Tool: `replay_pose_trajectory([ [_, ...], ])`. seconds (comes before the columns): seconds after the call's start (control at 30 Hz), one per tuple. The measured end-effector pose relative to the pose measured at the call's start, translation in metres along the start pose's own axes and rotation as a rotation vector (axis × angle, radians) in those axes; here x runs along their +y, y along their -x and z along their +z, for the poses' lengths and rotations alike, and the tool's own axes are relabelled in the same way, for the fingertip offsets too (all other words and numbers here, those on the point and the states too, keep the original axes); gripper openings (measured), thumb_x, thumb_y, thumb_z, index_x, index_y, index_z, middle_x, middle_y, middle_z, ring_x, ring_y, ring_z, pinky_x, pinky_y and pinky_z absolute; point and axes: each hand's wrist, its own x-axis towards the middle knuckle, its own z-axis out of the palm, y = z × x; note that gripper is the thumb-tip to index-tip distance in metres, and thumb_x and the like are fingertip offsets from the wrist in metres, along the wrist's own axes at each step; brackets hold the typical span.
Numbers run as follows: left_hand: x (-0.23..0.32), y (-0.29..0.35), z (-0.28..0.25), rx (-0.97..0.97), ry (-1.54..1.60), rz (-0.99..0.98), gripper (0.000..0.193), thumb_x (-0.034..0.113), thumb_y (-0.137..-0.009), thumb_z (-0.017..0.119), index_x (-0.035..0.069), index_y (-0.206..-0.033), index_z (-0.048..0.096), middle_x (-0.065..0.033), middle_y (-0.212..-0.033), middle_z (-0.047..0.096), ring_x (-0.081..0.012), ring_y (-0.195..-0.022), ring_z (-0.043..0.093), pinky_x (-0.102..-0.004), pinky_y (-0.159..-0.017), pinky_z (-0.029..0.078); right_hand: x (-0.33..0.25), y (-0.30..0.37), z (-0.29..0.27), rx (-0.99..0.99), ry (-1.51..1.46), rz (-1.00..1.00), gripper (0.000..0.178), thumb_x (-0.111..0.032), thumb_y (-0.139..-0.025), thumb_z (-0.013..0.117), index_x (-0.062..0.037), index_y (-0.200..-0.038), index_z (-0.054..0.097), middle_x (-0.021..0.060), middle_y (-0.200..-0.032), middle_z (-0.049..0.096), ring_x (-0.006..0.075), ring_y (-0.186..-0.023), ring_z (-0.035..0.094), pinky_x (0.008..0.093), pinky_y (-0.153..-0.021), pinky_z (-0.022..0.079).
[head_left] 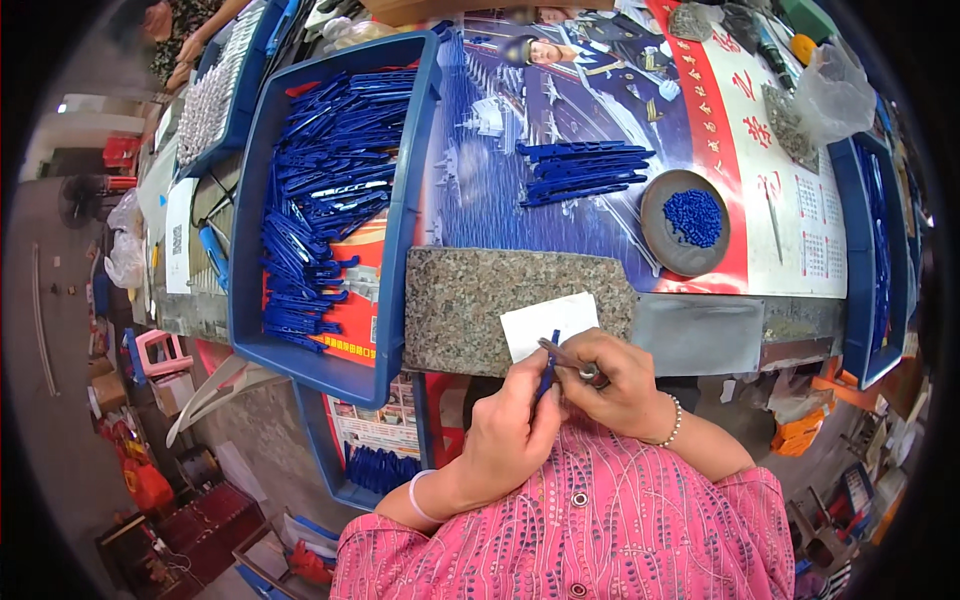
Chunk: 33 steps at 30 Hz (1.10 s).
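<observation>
Just in front of my body, my left hand pinches a slim blue plastic piece, its tip pointing up. Close against it, my right hand grips a small hand tool with a dark narrow end and a round metal end. The tool's narrow end meets the upper part of the blue piece; the exact contact is too small to tell. Beyond my fingers, a white paper lies on a speckled granite slab. Further off sit a row of long blue plastic pieces and a round bowl of small blue parts.
A large blue tray heaped with blue pieces stands left, partly over a lower blue tray. Another blue tray lies right. A poster covers the table. At far left, another person's arm reaches beside a bin of white pieces.
</observation>
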Motion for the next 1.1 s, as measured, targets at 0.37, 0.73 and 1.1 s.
replay_pose_trajectory([
  [0.37, 0.002, 0.0, -0.001, -0.002, -0.193, 0.1, 0.04, -0.002, -0.08, 0.058, -0.009, -0.118, 0.048, -0.0218, -0.078, 0.06, -0.0329, -0.06, 0.063, -0.0386, -0.052, 0.048, -0.005, -0.003, 0.003, -0.005, 0.0, -0.048, 0.021, 0.0, -0.072, 0.068, -0.0023, -0.087, 0.054, 0.0103, -0.081, 0.06, 0.0231, -0.064, 0.06, 0.0311, -0.055, 0.048],
  [0.73, 0.001, -0.001, 0.001, 0.122, -0.373, 0.217, 0.039, -0.004, -0.08, 0.057, -0.013, -0.116, 0.047, -0.0232, -0.081, 0.061, -0.0335, -0.06, 0.063, -0.0379, -0.051, 0.05, -0.022, -0.027, -0.006, -0.232, -0.776, 0.925, 0.011, -0.008, -0.086, 0.058, 0.0006, -0.088, 0.051, 0.0016, -0.061, 0.055, 0.0061, -0.049, 0.049, 0.0211, -0.044, 0.038],
  [1.1, 0.001, -0.001, -0.002, 0.114, -0.309, 0.126, 0.036, -0.002, -0.081, 0.057, -0.011, -0.116, 0.048, -0.0244, -0.082, 0.062, -0.0344, -0.062, 0.064, -0.0384, -0.053, 0.05, -0.001, -0.005, 0.017, -0.024, 0.092, -0.077, 0.016, -0.004, -0.082, 0.065, -0.0008, -0.091, 0.053, 0.0067, -0.072, 0.058, 0.0122, -0.055, 0.056, 0.0253, -0.05, 0.045],
])
